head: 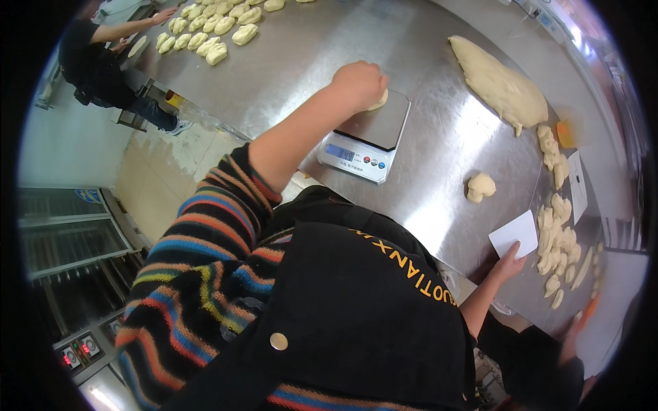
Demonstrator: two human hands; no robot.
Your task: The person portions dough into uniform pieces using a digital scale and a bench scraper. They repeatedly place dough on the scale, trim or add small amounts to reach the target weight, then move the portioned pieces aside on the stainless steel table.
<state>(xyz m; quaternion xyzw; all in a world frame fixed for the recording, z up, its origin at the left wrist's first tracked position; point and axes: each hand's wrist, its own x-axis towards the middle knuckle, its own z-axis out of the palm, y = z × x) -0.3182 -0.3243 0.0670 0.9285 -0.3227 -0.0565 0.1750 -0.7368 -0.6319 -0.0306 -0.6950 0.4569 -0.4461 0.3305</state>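
Observation:
My left hand is curled over a small dough piece on the dark metal plate of a digital kitchen scale; its fingertips are partly hidden. The scale's display is lit. Low on the right, my right hand grips a flat white dough scraper by its near edge, over the edge of the steel table. A single dough lump lies between the scale and the scraper. Farther back at the right rests a large, long mass of dough.
Many dough pieces cover the far left of the table, near a co-worker. More pieces lie along the right side, beside an orange-yellow container. Another person's hand is at the lower right.

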